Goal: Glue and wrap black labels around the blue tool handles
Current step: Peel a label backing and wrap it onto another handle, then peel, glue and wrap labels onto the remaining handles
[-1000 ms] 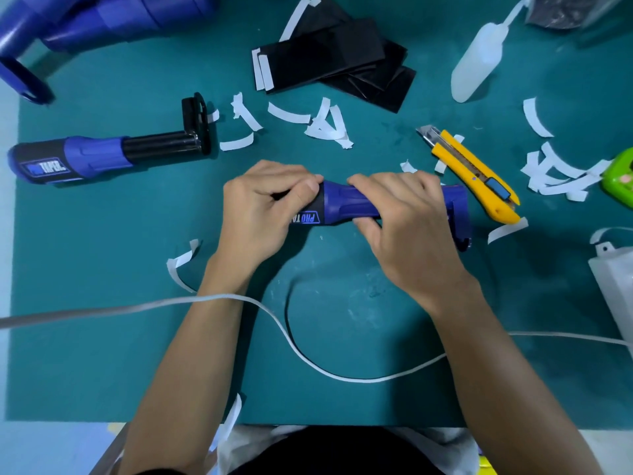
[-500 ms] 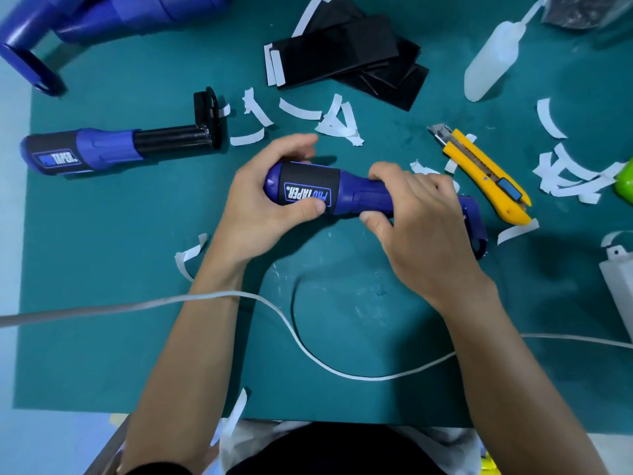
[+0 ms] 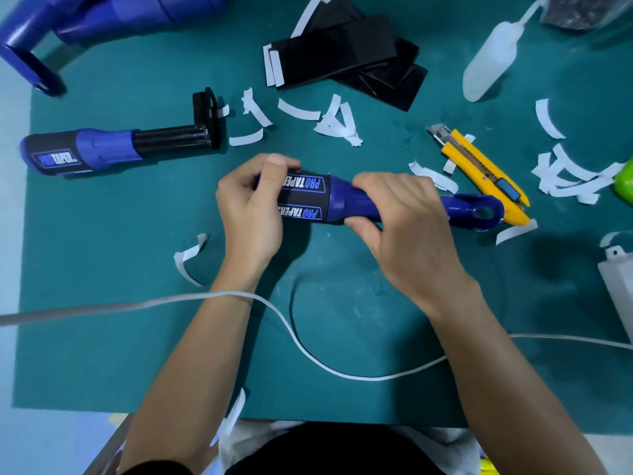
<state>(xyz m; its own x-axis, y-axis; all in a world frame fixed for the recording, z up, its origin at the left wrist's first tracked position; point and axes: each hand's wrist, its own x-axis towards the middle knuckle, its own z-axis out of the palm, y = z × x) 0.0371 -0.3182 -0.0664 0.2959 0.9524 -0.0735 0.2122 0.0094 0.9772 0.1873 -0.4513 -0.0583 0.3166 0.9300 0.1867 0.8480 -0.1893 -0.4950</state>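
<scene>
A blue tool handle (image 3: 352,202) lies crosswise above the green mat (image 3: 137,320), its ring end pointing right. A black label (image 3: 303,200) with two "PRO TAPER" prints is wrapped around its left end. My left hand (image 3: 251,214) grips that labelled end, thumb on top. My right hand (image 3: 404,221) grips the blue middle of the handle. A second labelled tool (image 3: 113,149) with a black shaft lies at the left. A stack of loose black labels (image 3: 346,53) lies at the top centre. A white glue bottle (image 3: 493,60) lies at the upper right.
A yellow utility knife (image 3: 479,169) lies right of the held handle. White backing strips (image 3: 301,114) are scattered across the mat. A white cord (image 3: 308,354) crosses the front. More blue tool parts (image 3: 102,18) sit top left, a green object (image 3: 625,181) and a white box (image 3: 620,286) at the right edge.
The handle has been rotated in my hands, so the black label shows two logo prints on top. My left hand moved from covering the label to gripping its far left end.
</scene>
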